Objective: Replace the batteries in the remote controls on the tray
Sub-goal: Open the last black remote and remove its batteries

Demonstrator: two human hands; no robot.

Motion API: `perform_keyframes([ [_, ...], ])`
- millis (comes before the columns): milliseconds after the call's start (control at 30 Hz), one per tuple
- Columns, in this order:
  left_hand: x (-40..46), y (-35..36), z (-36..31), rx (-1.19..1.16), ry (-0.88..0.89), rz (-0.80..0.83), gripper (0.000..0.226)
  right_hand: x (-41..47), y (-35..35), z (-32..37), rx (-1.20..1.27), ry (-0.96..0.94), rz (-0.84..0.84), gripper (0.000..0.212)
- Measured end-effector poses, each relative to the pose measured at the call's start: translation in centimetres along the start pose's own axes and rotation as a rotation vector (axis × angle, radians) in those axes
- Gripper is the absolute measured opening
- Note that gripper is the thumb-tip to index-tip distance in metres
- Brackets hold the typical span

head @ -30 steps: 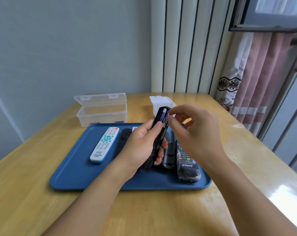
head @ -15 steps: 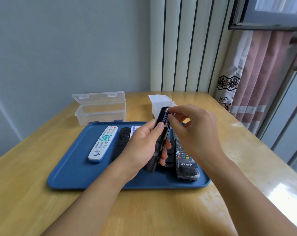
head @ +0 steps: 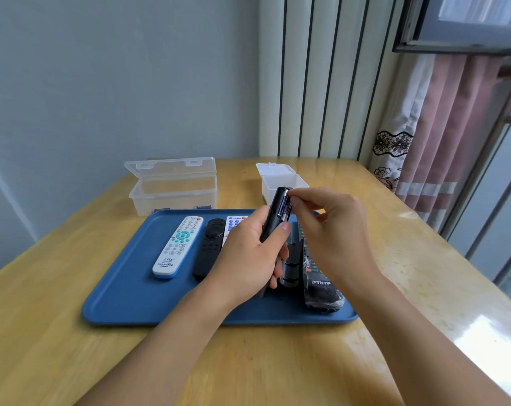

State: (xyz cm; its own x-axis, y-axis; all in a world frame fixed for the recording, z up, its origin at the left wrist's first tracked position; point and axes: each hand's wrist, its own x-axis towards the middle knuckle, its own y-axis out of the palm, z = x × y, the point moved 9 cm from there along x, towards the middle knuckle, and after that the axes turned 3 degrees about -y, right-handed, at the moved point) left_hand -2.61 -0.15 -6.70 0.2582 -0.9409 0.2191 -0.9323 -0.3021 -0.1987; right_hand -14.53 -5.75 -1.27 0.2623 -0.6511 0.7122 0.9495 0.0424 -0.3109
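Left hand (head: 248,256) wrapped round a black remote (head: 273,221) held tilted above the blue tray (head: 125,288), right hand (head: 330,230) pinching a battery (head: 282,207) in its open back (upper end), bench (head: 43,332) beneath.

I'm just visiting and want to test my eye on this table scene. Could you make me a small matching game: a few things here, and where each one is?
Things:
1. white remote
2. black remote
3. clear box
4. wrapped remote

Places:
A. gripped in the left hand
B. on the table behind the tray
C. at the tray's right end
D. at the tray's left end

Pairs: 1-D, 2-A, 3-B, 4-C
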Motion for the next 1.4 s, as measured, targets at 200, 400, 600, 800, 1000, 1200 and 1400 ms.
perform_keyframes([
  [200, 0.0, -0.2, -0.2, 0.066, 0.013, -0.015, 0.01, -0.1, 0.3, -0.8, 0.071, 0.066, -0.005, 0.016],
  [400, -0.1, 0.5, 0.3, 0.112, 0.012, 0.007, 0.01, -0.1, 0.6, -0.7, 0.029, 0.055, 0.005, 0.016],
  [600, 0.4, 0.0, 0.3, 0.0, -0.007, -0.038, 0.016, -0.4, 0.7, -0.8, 0.005, 0.061, -0.026, 0.013],
  [800, 0.2, 0.3, 0.4, -0.004, -0.022, -0.028, 0.014, -0.6, 0.4, -0.5, 0.016, 0.033, -0.056, 0.018],
  [1000, 0.1, 0.3, 0.2, 0.018, -0.029, -0.022, 0.015, -0.7, 0.6, -0.7, 0.064, 0.04, -0.057, 0.017],
  [1200, 0.0, 0.4, 0.3, -0.056, -0.074, 0.027, 0.017, -0.5, 0.6, -1.3, 0.18, 0.07, -0.057, 0.014],
  [1400, 0.2, -0.9, 0.7, 0.035, -0.088, -0.039, 0.017, 0.1, 2.2, -1.1, 0.059, 0.026, -0.053, 0.015],
])
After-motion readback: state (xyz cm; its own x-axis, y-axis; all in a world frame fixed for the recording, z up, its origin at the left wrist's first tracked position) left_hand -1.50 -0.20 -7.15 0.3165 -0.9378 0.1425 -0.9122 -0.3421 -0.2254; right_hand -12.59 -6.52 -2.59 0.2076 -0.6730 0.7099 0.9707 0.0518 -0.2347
